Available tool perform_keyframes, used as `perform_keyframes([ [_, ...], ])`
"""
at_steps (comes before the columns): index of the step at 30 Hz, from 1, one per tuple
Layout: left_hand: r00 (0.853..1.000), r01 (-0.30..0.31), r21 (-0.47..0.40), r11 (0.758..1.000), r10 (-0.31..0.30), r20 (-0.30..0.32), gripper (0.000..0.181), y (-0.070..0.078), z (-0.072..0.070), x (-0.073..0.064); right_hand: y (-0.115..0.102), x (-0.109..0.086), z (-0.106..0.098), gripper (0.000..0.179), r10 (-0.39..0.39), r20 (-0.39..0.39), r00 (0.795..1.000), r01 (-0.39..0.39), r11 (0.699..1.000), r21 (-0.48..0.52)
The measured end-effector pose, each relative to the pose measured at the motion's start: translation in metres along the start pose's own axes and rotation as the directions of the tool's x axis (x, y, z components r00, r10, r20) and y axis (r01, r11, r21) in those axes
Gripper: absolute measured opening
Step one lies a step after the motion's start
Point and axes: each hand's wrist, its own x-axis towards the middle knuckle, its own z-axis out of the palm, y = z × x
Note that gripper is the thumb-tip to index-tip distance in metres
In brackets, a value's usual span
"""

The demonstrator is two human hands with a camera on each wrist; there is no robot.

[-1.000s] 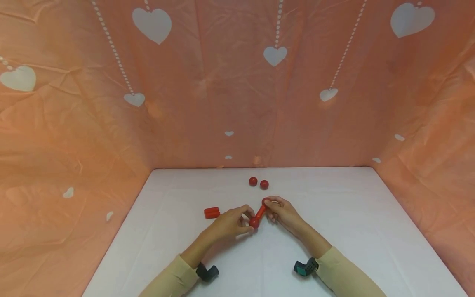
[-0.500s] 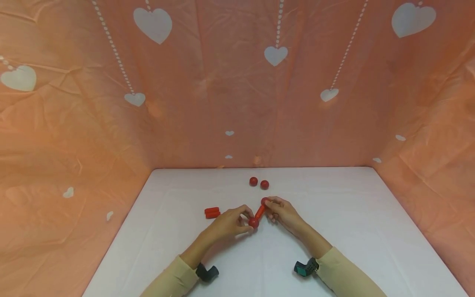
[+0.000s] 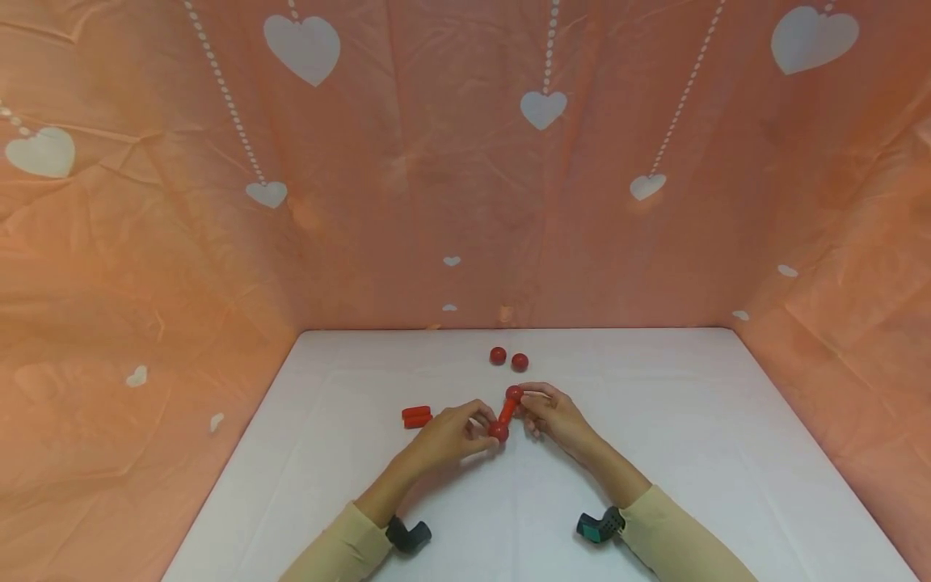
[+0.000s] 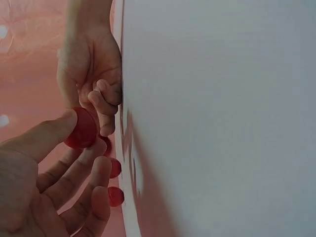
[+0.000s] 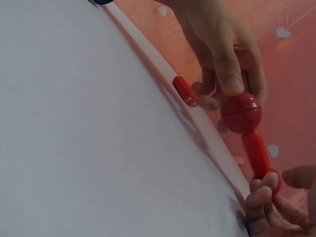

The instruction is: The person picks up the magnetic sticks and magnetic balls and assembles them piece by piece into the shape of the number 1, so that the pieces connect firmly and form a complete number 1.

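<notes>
A red dumbbell-shaped toy [image 3: 507, 411], a rod with a ball on each end, is held a little above the white table between both hands. My left hand [image 3: 451, 435] pinches its near ball [image 5: 241, 113] between thumb and fingers. In the left wrist view, the same near ball [image 4: 82, 129] hides the rod. My right hand [image 3: 556, 418] is at the far ball [image 3: 514, 394], its fingertips right beside that ball. In the right wrist view, the right thumb [image 5: 299, 176] stands apart from the far ball, which the fingers partly hide.
Two loose red balls [image 3: 498, 356] lie toward the back of the white table [image 3: 640, 380]. Left of my left hand, two short red rods [image 3: 417, 416] lie side by side. An orange cloth [image 3: 407, 226] with pale hearts surrounds the table's back and sides.
The toy has tilted more upright, its far ball shifting slightly left. My right thumb has come off the far ball's face, leaving more of it visible. My left hand keeps its pinch.
</notes>
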Motion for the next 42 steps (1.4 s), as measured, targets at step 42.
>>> perform_keyframes([
  [42,0.996,0.016,-0.063,0.998,-0.022,-0.088,0.025,-0.0077,-0.0023,0.0061,-0.0005,-0.0037,0.0022,0.033,-0.164,0.217,0.962,0.217,0.944,-0.248],
])
